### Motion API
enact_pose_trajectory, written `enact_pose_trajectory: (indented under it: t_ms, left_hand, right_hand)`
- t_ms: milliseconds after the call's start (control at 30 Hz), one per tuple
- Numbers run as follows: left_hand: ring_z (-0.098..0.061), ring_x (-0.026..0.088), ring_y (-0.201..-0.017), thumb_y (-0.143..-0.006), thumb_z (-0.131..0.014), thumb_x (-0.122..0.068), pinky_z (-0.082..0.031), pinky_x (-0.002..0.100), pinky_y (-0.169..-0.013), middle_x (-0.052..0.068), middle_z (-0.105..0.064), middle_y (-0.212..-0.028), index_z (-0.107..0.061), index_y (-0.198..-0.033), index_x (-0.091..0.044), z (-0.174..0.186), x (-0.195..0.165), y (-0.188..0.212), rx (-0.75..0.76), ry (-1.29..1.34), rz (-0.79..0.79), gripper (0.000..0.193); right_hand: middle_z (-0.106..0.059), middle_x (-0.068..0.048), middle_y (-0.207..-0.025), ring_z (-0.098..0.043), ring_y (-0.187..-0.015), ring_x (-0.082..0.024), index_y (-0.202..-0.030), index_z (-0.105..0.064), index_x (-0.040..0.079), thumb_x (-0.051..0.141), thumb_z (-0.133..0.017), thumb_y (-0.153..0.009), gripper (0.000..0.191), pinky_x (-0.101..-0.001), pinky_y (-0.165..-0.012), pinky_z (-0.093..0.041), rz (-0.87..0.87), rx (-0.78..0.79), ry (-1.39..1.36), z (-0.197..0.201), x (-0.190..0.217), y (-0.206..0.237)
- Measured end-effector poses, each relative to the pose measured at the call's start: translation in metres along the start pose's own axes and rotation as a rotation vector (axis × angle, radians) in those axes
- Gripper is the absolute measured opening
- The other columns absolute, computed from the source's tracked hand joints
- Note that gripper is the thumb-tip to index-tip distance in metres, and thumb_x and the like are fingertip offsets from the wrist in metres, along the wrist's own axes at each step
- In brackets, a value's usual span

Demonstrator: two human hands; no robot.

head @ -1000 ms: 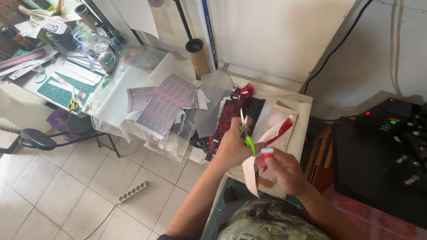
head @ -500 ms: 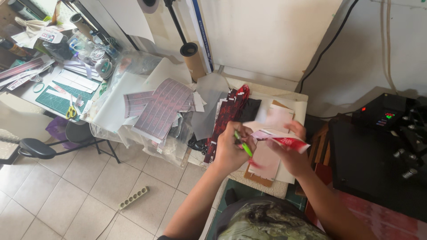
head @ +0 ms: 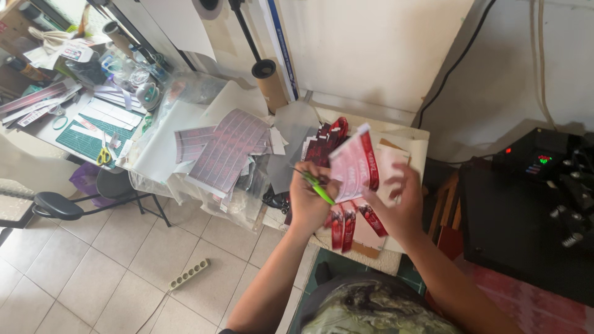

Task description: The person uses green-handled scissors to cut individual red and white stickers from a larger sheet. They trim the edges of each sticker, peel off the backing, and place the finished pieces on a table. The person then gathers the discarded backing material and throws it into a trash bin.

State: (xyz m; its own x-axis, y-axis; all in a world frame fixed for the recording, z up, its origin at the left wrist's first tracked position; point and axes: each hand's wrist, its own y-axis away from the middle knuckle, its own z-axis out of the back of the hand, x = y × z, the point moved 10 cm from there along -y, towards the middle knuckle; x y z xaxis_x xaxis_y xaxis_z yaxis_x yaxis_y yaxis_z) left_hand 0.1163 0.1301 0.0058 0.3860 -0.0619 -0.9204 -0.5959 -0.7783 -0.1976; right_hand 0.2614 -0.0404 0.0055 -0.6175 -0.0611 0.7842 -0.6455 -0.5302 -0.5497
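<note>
On the far left a cutting mat [head: 86,139] lies on a cluttered worktop [head: 43,120], with printed sheets [head: 226,148] heaped nearer the middle. The left hand [head: 309,201] is closed around green scissors [head: 315,185], blades pointing left. Just beside it, the right hand [head: 402,207] pinches a red-and-white sheet [head: 352,167] upright above red strips [head: 346,226].

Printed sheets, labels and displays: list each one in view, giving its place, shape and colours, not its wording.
Printed sheet: held up by right hand, pinkish with red strip.
Red labels: hanging below left hand, narrow strips.
Label sheet: cluttered table, rectangular, maroon grid.
Small display: black machine, right; green and red lights.
</note>
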Motion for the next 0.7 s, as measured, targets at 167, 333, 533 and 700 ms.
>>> enact_pose_trajectory:
  t_ms: [167,333,533,700]
  left_hand:
    - [-0.061,0.010,-0.077,-0.084,-0.064,0.016,-0.051,0.025,-0.065,0.008,-0.063,-0.095,-0.039,-0.107,-0.009,-0.009,0.006,0.004,0.093,-0.032,0.000,0.043]
    - [-0.063,0.011,-0.079,-0.083,-0.063,0.016,-0.053,0.025,-0.068,0.007,-0.063,-0.095,-0.039,-0.108,-0.010,-0.003,0.011,-0.001,0.124,0.005,0.027,0.043]
    - [-0.062,0.012,-0.082,-0.081,-0.064,0.015,-0.055,0.026,-0.071,0.007,-0.062,-0.096,-0.041,-0.106,-0.010,-0.002,0.005,0.001,0.134,-0.065,-0.047,0.042]
    - [-0.066,0.013,-0.082,-0.080,-0.064,0.013,-0.054,0.026,-0.072,0.007,-0.066,-0.092,-0.041,-0.104,-0.011,0.025,-0.009,-0.011,0.029,0.036,-0.029,0.041]
  right_hand:
    - [-0.072,-0.007,-0.091,-0.062,-0.068,-0.014,-0.115,-0.062,0.002,0.012,-0.083,-0.088,0.035,-0.0233,-0.058,-0.045,-0.301,0.126,0.164,-0.016,-0.046,-0.022]
    - [-0.063,0.003,-0.091,-0.058,-0.073,-0.004,-0.104,-0.061,0.006,0.021,-0.083,-0.080,0.036,-0.0213,-0.054,-0.046,-0.184,0.232,-0.224,-0.029,-0.039,-0.015]
    - [-0.072,-0.001,-0.074,-0.059,-0.056,-0.007,-0.087,-0.073,0.003,0.022,-0.087,-0.083,0.024,-0.0243,-0.050,-0.045,-0.224,0.348,-0.052,-0.054,-0.064,0.010]
    - [-0.070,-0.006,-0.087,-0.069,-0.077,-0.007,-0.105,-0.068,-0.003,0.011,-0.068,-0.102,0.014,-0.0222,-0.064,-0.050,-0.326,0.269,-0.574,-0.044,-0.072,0.020]
